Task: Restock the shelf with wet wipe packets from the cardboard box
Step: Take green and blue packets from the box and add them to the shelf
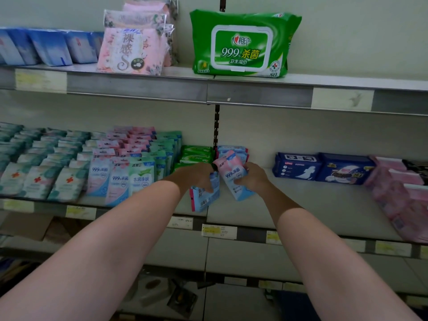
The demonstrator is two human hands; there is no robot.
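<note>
Both my arms reach to the middle shelf (312, 205). My left hand (192, 176) grips a small stack of pink-and-blue wet wipe packets (206, 195), held on edge over the shelf. My right hand (251, 178) holds another pink-and-blue wet wipe packet (230, 174), tilted upright, in front of a short row of the same packets (231, 150) at the shelf's back. Rows of similar small packets (120, 177) fill the shelf to the left. The cardboard box is not in view.
Green packets (196, 154) lie just left of my hands. Dark blue packs (322, 167) and pink packs (398, 195) sit to the right, bare shelf between them and my hands. A large green wipes pack (243, 45) stands on the upper shelf.
</note>
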